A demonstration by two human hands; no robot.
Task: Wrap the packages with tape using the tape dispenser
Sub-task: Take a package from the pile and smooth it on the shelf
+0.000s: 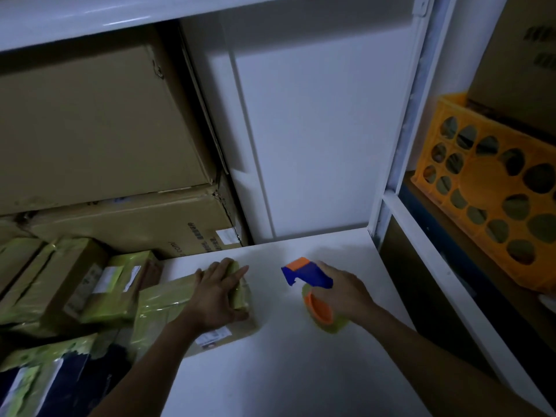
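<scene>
Head view showed the package (pixel 165 305) lying on the white table (pixel 285 371), its long axis running roughly left to right, with its right end under the left hand (pixel 218 293), which gripped it. Just to its right, across a strip of bare table, the right hand (pixel 346 291) clasped the tape dispenser (pixel 307 276), nose pointed toward the package. Other taped packages (pixel 75 281) were piled at far left. An orange crate (pixel 478 179) held dim contents that could not be identified.
</scene>
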